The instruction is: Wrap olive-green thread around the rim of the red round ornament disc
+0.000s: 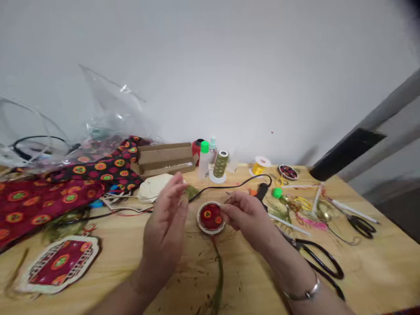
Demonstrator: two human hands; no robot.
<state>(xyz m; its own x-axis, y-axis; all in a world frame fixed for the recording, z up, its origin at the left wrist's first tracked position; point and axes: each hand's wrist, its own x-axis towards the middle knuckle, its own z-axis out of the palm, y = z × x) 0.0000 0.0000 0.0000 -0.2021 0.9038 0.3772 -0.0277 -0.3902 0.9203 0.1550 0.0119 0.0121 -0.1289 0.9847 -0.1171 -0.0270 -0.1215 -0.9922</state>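
Observation:
A small round ornament [211,218] with red patterned fabric and a pale rim lies in front of me on the wooden table. From its lower edge a green tassel [218,280] runs toward me. My left hand [169,218] is raised to the left of the ornament, fingers stretched out, holding nothing. At the ornament's upper right edge, the thumb and index finger of my right hand [244,214] are pinched together. Whatever sits between those fingertips is hidden or too small to name. A metal bangle [303,294] circles the right wrist.
Black-handled scissors [323,258] lie beside my right forearm, near a black glue gun [262,192] with its cord. A larger fabric-covered plaque [62,264] is at left. Behind stand a green-capped bottle [204,159], a green thread spool [221,165] and a cardboard box [166,157]. Patterned fabric [65,192] covers the far left.

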